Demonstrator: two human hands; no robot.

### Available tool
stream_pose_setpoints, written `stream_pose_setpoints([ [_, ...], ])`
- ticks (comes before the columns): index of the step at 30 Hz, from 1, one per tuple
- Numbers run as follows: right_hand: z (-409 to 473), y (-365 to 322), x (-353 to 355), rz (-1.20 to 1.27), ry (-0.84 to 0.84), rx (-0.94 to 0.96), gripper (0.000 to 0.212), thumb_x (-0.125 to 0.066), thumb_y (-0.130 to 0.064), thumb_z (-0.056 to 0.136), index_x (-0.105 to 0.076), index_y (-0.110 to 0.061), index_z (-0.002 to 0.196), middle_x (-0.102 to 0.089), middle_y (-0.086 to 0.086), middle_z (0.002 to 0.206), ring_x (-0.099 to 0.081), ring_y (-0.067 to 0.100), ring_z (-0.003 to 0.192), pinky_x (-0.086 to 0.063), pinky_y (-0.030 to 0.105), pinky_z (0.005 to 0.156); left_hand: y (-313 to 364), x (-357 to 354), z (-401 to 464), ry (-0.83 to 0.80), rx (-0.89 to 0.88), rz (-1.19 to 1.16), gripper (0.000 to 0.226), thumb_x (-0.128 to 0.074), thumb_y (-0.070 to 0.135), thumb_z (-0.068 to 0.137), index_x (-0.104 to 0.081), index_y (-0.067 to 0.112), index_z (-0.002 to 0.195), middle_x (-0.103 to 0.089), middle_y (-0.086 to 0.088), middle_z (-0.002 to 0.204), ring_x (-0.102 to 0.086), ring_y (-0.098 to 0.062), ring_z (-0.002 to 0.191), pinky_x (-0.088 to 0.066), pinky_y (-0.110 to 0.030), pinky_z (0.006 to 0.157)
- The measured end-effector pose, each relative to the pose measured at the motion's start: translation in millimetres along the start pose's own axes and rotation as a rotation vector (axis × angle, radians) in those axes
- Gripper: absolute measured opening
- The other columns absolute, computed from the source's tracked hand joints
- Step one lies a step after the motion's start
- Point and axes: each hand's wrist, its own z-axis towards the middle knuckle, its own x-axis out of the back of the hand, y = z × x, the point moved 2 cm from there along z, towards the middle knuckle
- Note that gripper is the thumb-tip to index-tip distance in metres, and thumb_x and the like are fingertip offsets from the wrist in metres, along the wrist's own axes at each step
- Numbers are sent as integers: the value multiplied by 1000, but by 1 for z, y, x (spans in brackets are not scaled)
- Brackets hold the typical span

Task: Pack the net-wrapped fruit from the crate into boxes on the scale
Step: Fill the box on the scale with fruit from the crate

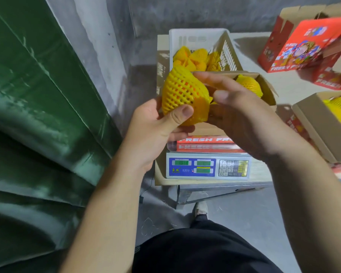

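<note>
A fruit in yellow foam net is held in front of me, above the scale. My left hand grips it from below, thumb across the net. My right hand touches its right side with fingers spread; I cannot tell whether they pinch the net. An open cardboard box with "FRESH FRUIT" print stands on the scale and holds another netted fruit. Behind it the white plastic crate holds several netted fruits.
Red printed fruit boxes lie at the back right. A second open box with netted fruit sits at the right edge. A green tarp fills the left side. My foot shows below the table.
</note>
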Motion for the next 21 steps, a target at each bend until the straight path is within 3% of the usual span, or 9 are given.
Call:
stream_pose_setpoints([
  [2,0,-1,-5,42,46,-29,63,-63,-42,92,-49,-21,149,-65,4,139,-64,28,127,-50,49,108,1,0,2,2,-31,-9,61,-90,50,76,-68,18,123,-79,-6,112,-79,-31,99,-64,-39,80],
  [4,1,1,-12,-20,134,-35,67,-72,-41,89,-48,-23,148,-71,1,130,-68,24,120,-53,47,105,-1,0,5,1,-69,14,48,-91,46,78,-72,26,118,-79,-5,113,-78,-30,103,-64,-46,86],
  [7,-1,11,-24,-41,180,-51,53,-75,-30,90,-52,-20,137,-75,5,111,-72,40,101,-60,53,92,-11,1,12,5,-96,91,37,-88,41,84,-72,33,117,-80,-3,113,-78,-28,102,-62,-55,88],
  [10,-6,21,-30,-68,221,-78,53,-79,-22,91,-52,-28,136,-73,2,110,-73,31,99,-62,48,88,-23,6,18,-13,-94,203,32,-79,35,88,-71,34,119,-80,-1,109,-79,-27,97,-63,-55,84],
  [13,-7,30,-31,5,254,-106,56,-79,-17,90,-51,-25,139,-72,8,110,-74,30,98,-62,46,86,-32,9,19,-37,-83,283,31,-80,42,89,-72,32,117,-80,-1,107,-79,-27,95,-63,-57,84],
  [15,-5,34,-30,46,285,-114,58,-80,-25,86,-53,-26,137,-71,11,114,-73,32,99,-62,49,86,-35,9,18,-38,-82,325,30,-81,41,89,-72,30,115,-81,0,104,-79,-27,94,-63,-57,84],
  [18,0,33,-21,11,311,-88,59,-82,-40,79,-57,-30,131,-71,6,118,-72,29,107,-61,52,92,-32,5,18,-57,-90,315,36,-79,41,88,-69,32,121,-80,3,107,-79,-23,97,-62,-56,86],
  [21,18,19,10,-112,445,75,63,-82,-45,75,-58,-27,131,-70,1,120,-69,19,112,-59,42,95,-25,3,15,-77,-62,295,65,-74,57,89,-52,40,147,-76,14,120,-75,-12,107,-62,-43,86],
])
